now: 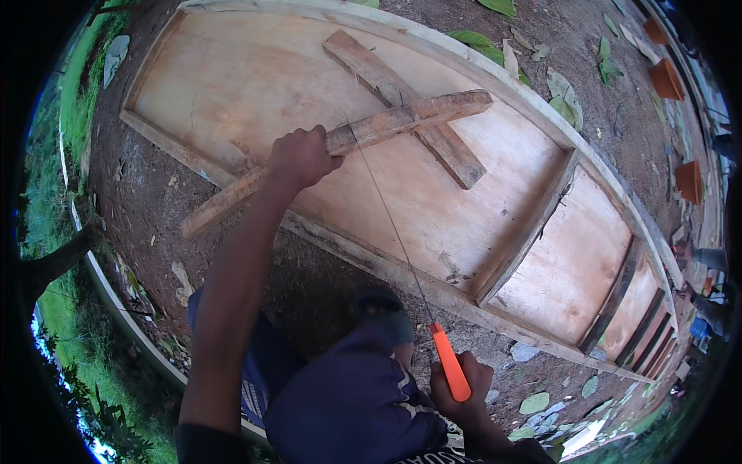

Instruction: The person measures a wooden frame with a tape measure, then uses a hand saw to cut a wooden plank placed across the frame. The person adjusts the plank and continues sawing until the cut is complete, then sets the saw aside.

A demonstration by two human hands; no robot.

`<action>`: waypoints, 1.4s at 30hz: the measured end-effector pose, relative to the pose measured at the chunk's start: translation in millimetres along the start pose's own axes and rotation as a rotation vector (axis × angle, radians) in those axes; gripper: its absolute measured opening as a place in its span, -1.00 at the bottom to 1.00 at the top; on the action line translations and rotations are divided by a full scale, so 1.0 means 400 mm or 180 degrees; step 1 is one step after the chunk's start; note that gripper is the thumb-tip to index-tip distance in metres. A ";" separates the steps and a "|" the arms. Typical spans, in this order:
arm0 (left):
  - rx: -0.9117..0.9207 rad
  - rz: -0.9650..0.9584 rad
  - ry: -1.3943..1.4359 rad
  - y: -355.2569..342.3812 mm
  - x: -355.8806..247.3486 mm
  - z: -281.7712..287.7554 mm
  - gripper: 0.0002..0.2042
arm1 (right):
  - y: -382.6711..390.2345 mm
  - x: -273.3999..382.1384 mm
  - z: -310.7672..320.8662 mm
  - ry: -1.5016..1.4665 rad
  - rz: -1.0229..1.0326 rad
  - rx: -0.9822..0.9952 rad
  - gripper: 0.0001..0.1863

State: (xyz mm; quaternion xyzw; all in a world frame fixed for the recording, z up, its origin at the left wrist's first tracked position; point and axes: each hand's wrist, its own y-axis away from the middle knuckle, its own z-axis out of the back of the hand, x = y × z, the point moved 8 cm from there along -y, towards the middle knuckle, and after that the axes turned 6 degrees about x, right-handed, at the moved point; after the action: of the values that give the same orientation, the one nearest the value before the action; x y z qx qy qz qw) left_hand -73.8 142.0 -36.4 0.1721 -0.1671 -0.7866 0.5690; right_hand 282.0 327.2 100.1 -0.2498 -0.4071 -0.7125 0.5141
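Note:
My left hand [304, 158] grips a long, rough timber [412, 116] that lies at a slant across another short plank [461, 159] and over the near edge of a large wooden framed plywood panel [220, 77]. My right hand [466, 384] is closed on the orange handle [447, 357] of a handsaw. The saw's thin blade [387, 213], seen nearly edge-on, runs up from the handle to the timber, crossing it just right of my left hand.
Dirt ground with fallen leaves [535, 403] surrounds the panel. Cross battens [525, 228] divide its right part. Terracotta pots [666, 77] stand at the far right, near other people [707, 313]. A tree branch [54, 259] and green grass are at the left.

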 end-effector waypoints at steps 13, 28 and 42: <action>-0.0129 -0.0063 -0.0096 -0.001 0.012 0.027 -0.49 | -0.370 0.060 -0.113 -0.0747 0.0419 -0.0644 -0.75; -0.0055 -0.0433 -0.0251 0.045 -0.047 -0.007 -0.50 | -0.477 0.063 -0.139 -0.1174 0.0307 -0.0479 -0.75; -0.0269 -0.0332 -0.0014 0.032 -0.022 0.005 -0.54 | -0.503 0.098 -0.149 -0.1008 0.0218 -0.0497 -0.76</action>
State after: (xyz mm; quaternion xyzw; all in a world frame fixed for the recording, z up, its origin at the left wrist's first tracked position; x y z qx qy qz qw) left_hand -61.3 146.7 -27.9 0.1547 -0.1258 -0.8219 0.5336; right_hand 83.9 284.7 33.1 -0.4117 -0.4177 -0.6757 0.4466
